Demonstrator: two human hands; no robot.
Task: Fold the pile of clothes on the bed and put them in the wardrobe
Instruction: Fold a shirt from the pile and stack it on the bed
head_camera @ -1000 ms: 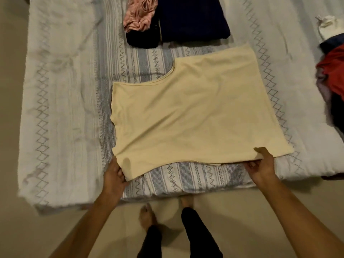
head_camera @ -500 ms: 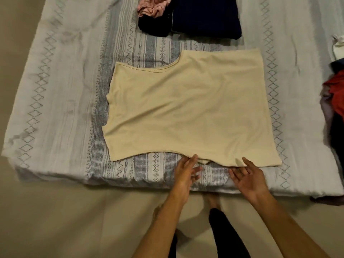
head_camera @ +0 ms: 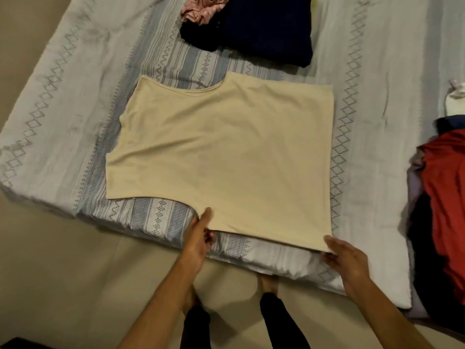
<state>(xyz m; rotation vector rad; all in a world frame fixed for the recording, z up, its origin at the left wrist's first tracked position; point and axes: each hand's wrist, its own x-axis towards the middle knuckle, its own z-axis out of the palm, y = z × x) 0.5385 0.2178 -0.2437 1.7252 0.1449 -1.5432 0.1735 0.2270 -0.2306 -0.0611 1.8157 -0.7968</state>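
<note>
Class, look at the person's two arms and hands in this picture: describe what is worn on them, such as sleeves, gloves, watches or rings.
Both forearms are bare as far as the picture shows them: no sleeves reach into view. The left hand and the right hand wear no gloves. No watch, bracelet or band shows at either wrist, and no ring can be made out on the fingers that show.

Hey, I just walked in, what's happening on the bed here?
A person is folding laundry. A cream top lies spread flat on the patterned bedspread, and both hands pinch its near edge: the left hand near the middle of that edge, the right hand at the near right corner. Beyond it sit already folded dark navy clothes with a pink garment beside them. An unfolded pile with a red garment waits at the right.
</note>
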